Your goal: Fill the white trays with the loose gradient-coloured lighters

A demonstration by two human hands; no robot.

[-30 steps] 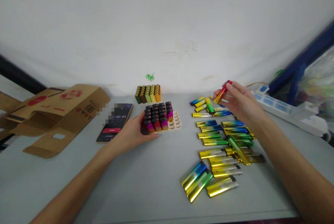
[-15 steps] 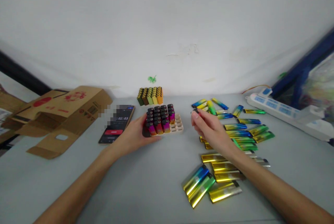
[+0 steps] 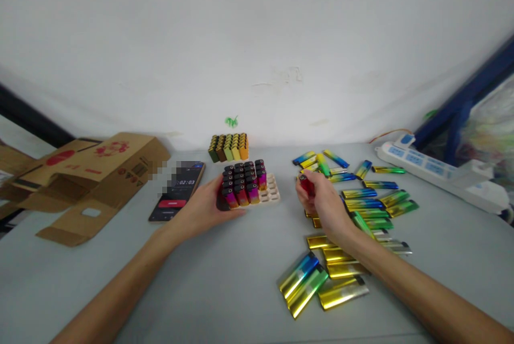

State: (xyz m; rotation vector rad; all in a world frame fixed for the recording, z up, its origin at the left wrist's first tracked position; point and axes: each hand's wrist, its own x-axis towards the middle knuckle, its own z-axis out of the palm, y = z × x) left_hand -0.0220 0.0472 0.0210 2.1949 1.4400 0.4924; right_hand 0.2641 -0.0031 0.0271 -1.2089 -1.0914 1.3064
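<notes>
My left hand (image 3: 203,202) grips the left end of a cream tray with round holes (image 3: 273,194), thumb and fingers on either side. Rows of pink-purple lighters with black tops (image 3: 241,186) stand upright in it, and holes at its right end show unfilled. To the right of the tray, my right hand (image 3: 327,202) is closed around a red lighter (image 3: 307,184), its top showing above the curled fingers. Loose metallic lighters in gold, blue and green (image 3: 365,205) lie flat around and beneath my right forearm.
Behind the tray stands a block of gold, green and orange lighters (image 3: 229,148). A phone with a timer (image 3: 176,191) lies left of my left hand, beside a folded cardboard box (image 3: 108,173). A white power strip (image 3: 441,175) runs along the right, before the wall.
My right hand has turned, and the red lighter in it now shows. My left hand stays on the tray. The whole view has shifted slightly.
</notes>
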